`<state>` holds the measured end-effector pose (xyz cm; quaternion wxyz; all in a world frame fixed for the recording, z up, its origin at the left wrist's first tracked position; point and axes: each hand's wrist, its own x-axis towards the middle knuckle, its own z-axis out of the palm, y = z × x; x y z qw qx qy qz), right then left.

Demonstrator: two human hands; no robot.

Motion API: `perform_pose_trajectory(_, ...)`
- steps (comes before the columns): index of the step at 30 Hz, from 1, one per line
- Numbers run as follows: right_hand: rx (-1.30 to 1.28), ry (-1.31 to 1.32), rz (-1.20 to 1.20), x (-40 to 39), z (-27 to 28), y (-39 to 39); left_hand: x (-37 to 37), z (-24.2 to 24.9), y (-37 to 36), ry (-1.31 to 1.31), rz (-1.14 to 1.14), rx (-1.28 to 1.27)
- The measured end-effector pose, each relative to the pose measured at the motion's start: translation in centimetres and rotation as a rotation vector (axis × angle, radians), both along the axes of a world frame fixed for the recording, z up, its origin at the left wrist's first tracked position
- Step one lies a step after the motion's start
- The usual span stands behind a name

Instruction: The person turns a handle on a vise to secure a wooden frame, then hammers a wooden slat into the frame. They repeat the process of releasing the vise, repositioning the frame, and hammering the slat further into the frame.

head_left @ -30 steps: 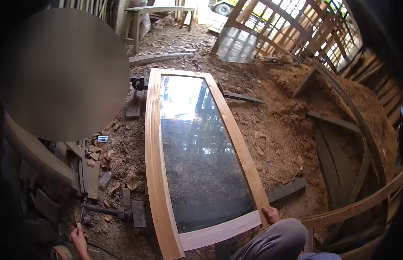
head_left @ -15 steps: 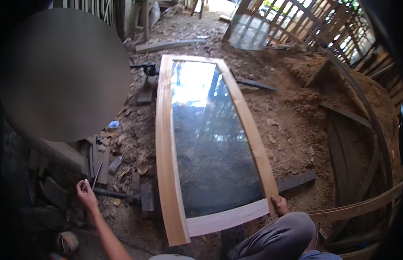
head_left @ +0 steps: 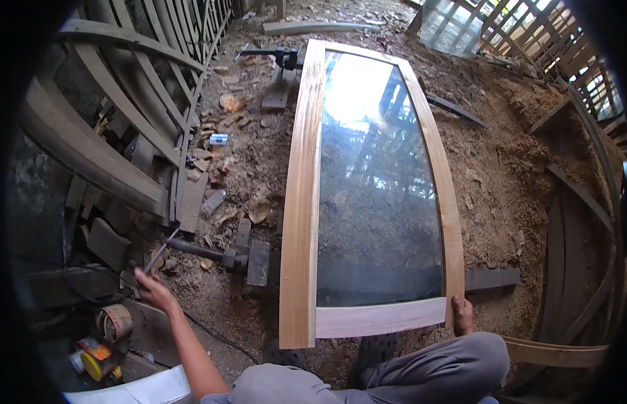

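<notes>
A wooden frame (head_left: 300,202) with a glass pane (head_left: 381,202) lies across two dark metal bar clamps. The near clamp (head_left: 238,259) has a screw pointing left, with a thin handle rod (head_left: 162,250) through its end. My left hand (head_left: 155,291) is closed at the lower end of this rod. At the frame's near right corner, my right hand (head_left: 463,315) grips the edge, its thumb on top and its other fingers mostly hidden. The far clamp (head_left: 286,58) reaches out left of the frame's far end.
Curved slatted woodwork (head_left: 111,155) stands on the left. Near my left forearm are a round tin (head_left: 114,322) and a yellow-lidded container (head_left: 92,365). A small blue-and-white box (head_left: 218,139) lies among wood shavings. Bent wooden strips (head_left: 556,352) extend at the right, and a cable runs below the near clamp.
The view has turned left and down, so the frame appears farther right and higher. My left hand has closed on the rod's lower end; my right hand keeps its grip on the frame.
</notes>
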<state>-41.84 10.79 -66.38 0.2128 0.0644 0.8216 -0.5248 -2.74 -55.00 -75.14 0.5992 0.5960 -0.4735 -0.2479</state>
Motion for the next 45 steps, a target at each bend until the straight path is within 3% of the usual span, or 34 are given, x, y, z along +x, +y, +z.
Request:
perform_pose_trajectory(1, 0.019, 0.003, 0.016, 0.1, 0.4, 0.1, -2.0, 1.7, -0.3, -0.117, -0.031, -0.127)
perform_pose_trajectory(5, 0.003, -0.023, 0.029, -0.6, -0.9, 1.5, -9.4, 6.6, -3.6, -0.638, -0.488, -0.227)
perform_pose_trajectory(6, 0.03, -0.029, 0.027, -0.7, -0.8, 1.5, -9.6, 6.5, -4.3, -0.637, -0.479, -0.225)
perform_pose_trajectory(8, 0.052, -0.024, 0.035, -0.7, -0.7, 1.4, -9.4, 5.7, -5.0, -0.81, -0.734, -0.008)
perform_pose_trajectory(9, 0.04, 0.002, 0.024, -0.5, -0.7, 1.2, -8.5, 5.3, -4.3, -0.802, -0.72, -0.004)
perform_pose_trajectory(11, 0.02, 0.011, 0.023, -0.5, -0.8, 1.3, -6.6, 4.4, -2.4, -0.704, -0.279, 0.139)
perform_pose_trajectory(12, 0.024, 0.012, 0.017, -0.3, -0.6, 0.7, -5.9, 3.5, -2.6, -0.703, -0.286, 0.14)
perform_pose_trajectory(14, 0.008, -0.024, 0.015, 0.0, 0.7, -0.2, -3.7, 1.0, -2.3, -0.831, -0.362, 0.44)
perform_pose_trajectory(15, 0.026, -0.034, 0.017, 0.2, 0.8, 0.3, -3.6, 0.8, -2.1, -0.73, -0.451, 0.319)
perform_pose_trajectory(18, 0.005, -0.029, 0.02, -0.3, -0.2, 0.9, -2.5, -1.0, -2.8, -0.694, -0.437, 0.233)
perform_pose_trajectory(20, 0.018, -0.041, 0.029, -0.5, -0.2, 1.1, -0.3, -2.4, -3.2, -0.338, -0.529, 0.439)
perform_pose_trajectory(21, 0.034, -0.058, 0.034, -0.6, -0.2, 1.3, 1.5, -3.6, -3.1, -0.331, -0.527, 0.435)
perform_pose_trajectory(23, 0.017, -0.032, 0.018, -0.8, -0.8, 1.8, 5.3, -5.9, -2.0, 0.0, -0.176, 0.413)
perform_pose_trajectory(24, 0.0, 0.003, 0.006, -0.4, -0.7, 1.2, 4.6, -4.7, -1.3, 0.0, -0.173, 0.412)
perform_pose_trajectory(26, -0.021, 0.024, -0.012, -0.2, -0.8, 0.7, 1.4, -0.1, 1.5, -0.065, 0.112, 0.07)
perform_pose_trajectory(27, -0.002, 0.015, -0.005, 0.0, -0.7, 1.0, -0.6, 0.4, 0.9, -0.064, -0.005, -0.135)
perform_pose_trajectory(28, -0.008, -0.008, 0.005, 0.0, -0.5, 1.1, -1.9, 0.3, 0.1, -0.092, -0.1, -0.17)
perform_pose_trajectory(30, -0.009, -0.032, 0.01, -0.4, -0.4, 1.1, -7.0, 5.8, -0.6, -0.372, -0.306, -0.25)
perform_pose_trajectory(32, -0.018, -0.02, 0.035, -0.3, -0.2, 0.8, -10.1, 8.5, -2.4, -0.486, -0.672, 0.012)
perform_pose_trajectory(33, -0.022, -0.012, 0.052, -0.3, 0.0, 0.6, -10.1, 7.5, -3.8, -0.624, -0.822, 0.184)
perform_pose_trajectory(35, 0.02, 0.007, 0.058, -0.3, 0.6, 0.1, -9.5, 5.7, -4.3, -0.727, -0.735, -0.187)
perform_pose_trajectory(37, 0.041, -0.056, 0.014, 0.5, 1.8, -1.2, -8.3, 6.0, -2.1, -0.581, -0.336, -0.03)
perform_pose_trajectory(39, 0.01, 0.023, -0.007, -0.1, -0.1, 0.3, -6.2, 3.5, -1.3, -0.771, -0.24, 0.184)
perform_pose_trajectory(40, 0.019, 0.035, -0.003, -0.1, -0.2, 0.6, -6.1, 1.9, -1.9, -0.77, -0.246, 0.182)
perform_pose_trajectory(42, 0.01, 0.021, 0.019, -0.3, -0.5, 1.1, -4.1, -1.5, -2.0, -0.458, -0.409, 0.375)
perform_pose_trajectory(43, -0.008, -0.004, 0.036, -0.5, -0.9, 1.7, -4.7, -1.9, -1.7, -0.435, -0.368, 0.185)
perform_pose_trajectory(45, -0.01, -0.123, 0.071, 0.2, 1.8, -0.6, -4.6, -0.6, -1.3, -0.575, -0.374, 0.303)
